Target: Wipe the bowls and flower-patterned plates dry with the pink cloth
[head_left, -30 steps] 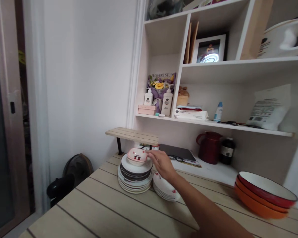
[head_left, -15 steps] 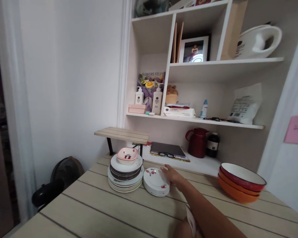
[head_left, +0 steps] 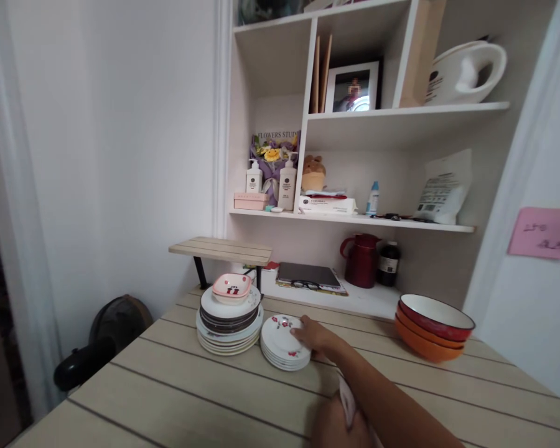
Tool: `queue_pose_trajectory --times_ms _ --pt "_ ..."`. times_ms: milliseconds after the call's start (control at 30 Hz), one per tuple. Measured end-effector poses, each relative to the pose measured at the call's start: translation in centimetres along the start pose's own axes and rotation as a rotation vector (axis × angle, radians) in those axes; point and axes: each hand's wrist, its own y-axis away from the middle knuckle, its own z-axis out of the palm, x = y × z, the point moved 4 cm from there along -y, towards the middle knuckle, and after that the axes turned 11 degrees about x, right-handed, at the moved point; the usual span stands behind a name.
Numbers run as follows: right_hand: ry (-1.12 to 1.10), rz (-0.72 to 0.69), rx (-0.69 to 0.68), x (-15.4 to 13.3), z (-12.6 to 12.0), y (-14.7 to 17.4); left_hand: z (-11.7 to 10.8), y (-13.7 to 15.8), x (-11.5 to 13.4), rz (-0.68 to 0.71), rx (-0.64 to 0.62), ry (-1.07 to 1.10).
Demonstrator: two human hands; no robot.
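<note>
My right hand (head_left: pixel 315 339) reaches across the wooden table (head_left: pixel 205 392) to a short stack of small white plates with red flowers (head_left: pixel 280 339). Its fingers curl over the right rim of the top plate. To the left of that stack stands a taller pile of larger plates (head_left: pixel 228 320), with a small pink square dish (head_left: pixel 232 287) on top. A blurred skin-coloured shape with a white and pink edge (head_left: pixel 340 414) lies under my forearm at the bottom; it may be my left hand, but I cannot tell.
Red and orange bowls (head_left: pixel 432 326) are stacked at the table's right. Behind are a low wooden riser (head_left: pixel 221 249), a tablet (head_left: pixel 308 274), a red jug (head_left: pixel 360 260) and white shelves with bottles and boxes. A black fan (head_left: pixel 98 345) sits on the floor at left.
My right hand left the pink dish on the tall pile, dropped to the right, and now holds the rim of the small flowered plates. The view has shifted right.
</note>
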Motion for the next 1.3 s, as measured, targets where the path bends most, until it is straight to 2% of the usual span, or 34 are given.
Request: queue_pose_trajectory --times_ms 200,333,467,633,767,900,1133,1300 --pt "0.166 -0.063 0.101 -0.8 -1.1 2.9 -0.8 0.1 1.1 0.071 -0.045 0.124" --pt "0.173 -0.110 0.133 -0.6 -1.9 4.2 -0.7 -0.1 0.9 0.100 -0.068 0.147" --pt "0.071 -0.092 0.110 0.7 -2.6 4.3 -0.8 -0.2 0.6 0.141 -0.023 0.153" --pt "-0.105 -0.017 0.075 2.3 -2.4 3.3 -0.8 -0.2 0.1 0.098 -0.018 0.134" --pt "-0.216 0.037 -0.009 2.0 -1.5 2.6 -0.8 -0.3 0.1 0.119 -0.019 0.158" --pt "-0.258 0.030 -0.059 1.1 -0.6 2.3 -0.8 -0.6 -0.2 0.091 -0.016 0.144" --pt "-0.338 0.073 0.003 1.3 -0.1 2.3 -1.3 -0.3 0.4 0.101 -0.056 0.152" --pt "-0.439 0.143 0.135 2.1 -1.4 2.5 -1.6 0.0 1.2 0.132 -0.089 0.245"
